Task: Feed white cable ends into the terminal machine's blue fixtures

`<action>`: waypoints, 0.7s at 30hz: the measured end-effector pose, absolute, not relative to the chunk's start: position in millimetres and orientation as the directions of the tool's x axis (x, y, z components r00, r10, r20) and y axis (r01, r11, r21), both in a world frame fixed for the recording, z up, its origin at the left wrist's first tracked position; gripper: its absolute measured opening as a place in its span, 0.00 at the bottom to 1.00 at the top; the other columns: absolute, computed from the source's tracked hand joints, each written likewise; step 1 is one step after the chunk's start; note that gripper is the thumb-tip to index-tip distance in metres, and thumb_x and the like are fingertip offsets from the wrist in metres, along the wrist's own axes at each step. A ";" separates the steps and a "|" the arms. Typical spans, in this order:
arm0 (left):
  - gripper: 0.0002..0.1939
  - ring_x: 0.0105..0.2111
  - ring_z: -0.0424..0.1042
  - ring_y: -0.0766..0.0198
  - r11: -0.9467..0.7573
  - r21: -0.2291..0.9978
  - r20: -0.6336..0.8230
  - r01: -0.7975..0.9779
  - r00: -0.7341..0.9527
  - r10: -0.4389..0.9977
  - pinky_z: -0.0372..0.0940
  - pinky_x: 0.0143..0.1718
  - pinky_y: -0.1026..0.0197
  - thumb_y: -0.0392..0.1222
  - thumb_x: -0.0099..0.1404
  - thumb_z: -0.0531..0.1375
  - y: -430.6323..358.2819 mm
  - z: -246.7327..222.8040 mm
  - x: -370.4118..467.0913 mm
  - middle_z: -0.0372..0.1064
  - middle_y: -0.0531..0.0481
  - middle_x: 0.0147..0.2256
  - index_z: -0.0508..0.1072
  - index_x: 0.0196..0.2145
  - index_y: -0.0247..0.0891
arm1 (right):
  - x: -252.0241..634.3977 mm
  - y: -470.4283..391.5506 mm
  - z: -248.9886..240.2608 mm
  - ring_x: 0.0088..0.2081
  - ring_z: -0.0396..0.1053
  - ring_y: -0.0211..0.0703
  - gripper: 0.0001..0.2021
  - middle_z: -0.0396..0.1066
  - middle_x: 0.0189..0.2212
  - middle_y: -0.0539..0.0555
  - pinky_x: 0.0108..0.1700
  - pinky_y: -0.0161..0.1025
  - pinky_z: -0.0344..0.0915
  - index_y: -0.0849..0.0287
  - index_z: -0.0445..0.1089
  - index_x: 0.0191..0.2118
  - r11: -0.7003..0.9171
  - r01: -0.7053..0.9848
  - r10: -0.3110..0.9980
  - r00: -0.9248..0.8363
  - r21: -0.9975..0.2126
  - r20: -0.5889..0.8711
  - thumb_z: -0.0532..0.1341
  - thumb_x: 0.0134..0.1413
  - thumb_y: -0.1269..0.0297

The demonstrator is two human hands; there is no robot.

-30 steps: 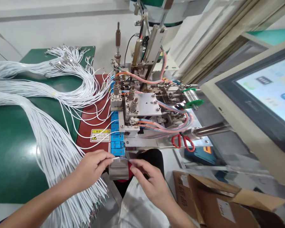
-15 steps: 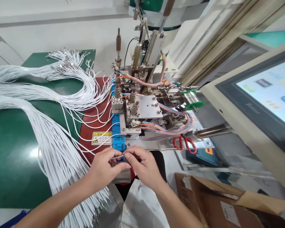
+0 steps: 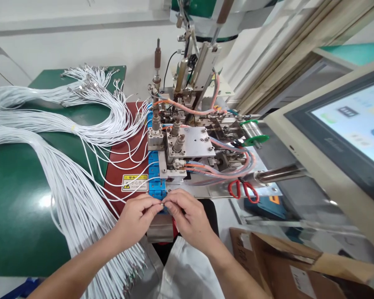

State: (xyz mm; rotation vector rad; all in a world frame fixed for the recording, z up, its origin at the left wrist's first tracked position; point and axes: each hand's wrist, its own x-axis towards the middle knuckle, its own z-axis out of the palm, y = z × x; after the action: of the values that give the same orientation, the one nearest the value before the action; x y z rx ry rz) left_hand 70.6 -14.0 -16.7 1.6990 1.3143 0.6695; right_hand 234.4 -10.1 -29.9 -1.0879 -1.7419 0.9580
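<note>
The person's left hand (image 3: 139, 214) and right hand (image 3: 187, 214) meet fingertip to fingertip, both pinching a small cable end (image 3: 163, 204) just in front of the machine's blue clamps (image 3: 157, 193). Loose white cables (image 3: 77, 199) hang over the near edge of the green bench (image 3: 15, 199), beside the left forearm, and red-handled scissors (image 3: 243, 190) lie to the right on the machine's metal base.

Cable bundles (image 3: 77, 191) lie on the table (image 3: 15, 199), left of the machine (image 3: 191, 141).

White wall (image 3: 81, 47) (beige curtain (image 3: 286, 52) alongside)
</note>
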 end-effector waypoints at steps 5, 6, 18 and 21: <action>0.08 0.32 0.67 0.66 -0.030 0.876 -0.087 0.482 0.218 0.972 0.61 0.35 0.65 0.39 0.62 0.54 -15.4 -18.1 73.2 0.69 0.52 0.30 0.73 0.31 0.38 | 226.7 -15.9 -36.6 0.32 0.67 0.38 0.06 0.68 0.30 0.53 0.33 0.35 0.64 0.58 0.68 0.34 0.188 0.221 0.981 -0.079 -0.957 0.175 0.54 0.56 0.67; 0.08 0.31 0.67 0.66 -0.033 0.874 -0.088 0.485 0.224 0.971 0.61 0.35 0.65 0.39 0.62 0.54 -15.8 -18.7 73.6 0.69 0.51 0.29 0.73 0.30 0.37 | 226.1 -16.1 -35.8 0.31 0.67 0.38 0.06 0.68 0.30 0.53 0.32 0.35 0.64 0.58 0.69 0.34 0.209 0.232 0.976 -0.102 -0.950 0.190 0.55 0.55 0.68; 0.08 0.31 0.68 0.65 0.190 0.936 -0.270 0.295 0.261 0.927 0.63 0.35 0.65 0.41 0.60 0.56 -5.7 -15.4 64.9 0.71 0.52 0.28 0.74 0.30 0.36 | 220.9 -12.1 -34.7 0.33 0.67 0.38 0.08 0.68 0.29 0.53 0.35 0.35 0.65 0.58 0.69 0.33 0.242 0.220 0.970 -0.029 -0.945 0.242 0.53 0.56 0.70; 0.08 0.32 0.70 0.64 0.261 0.936 -0.313 0.236 0.216 0.925 0.64 0.37 0.64 0.42 0.58 0.58 -6.6 -18.0 65.6 0.73 0.52 0.30 0.76 0.31 0.37 | 214.1 -19.2 -40.4 0.34 0.68 0.38 0.07 0.69 0.30 0.53 0.35 0.35 0.65 0.58 0.70 0.34 0.232 0.207 0.967 0.053 -0.951 0.247 0.55 0.54 0.72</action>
State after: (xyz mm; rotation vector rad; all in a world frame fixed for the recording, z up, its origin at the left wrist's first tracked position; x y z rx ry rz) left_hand 65.6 -6.6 -18.0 1.2385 1.2882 0.7040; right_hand 214.1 -19.2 -40.4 -1.2026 -1.3987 0.8690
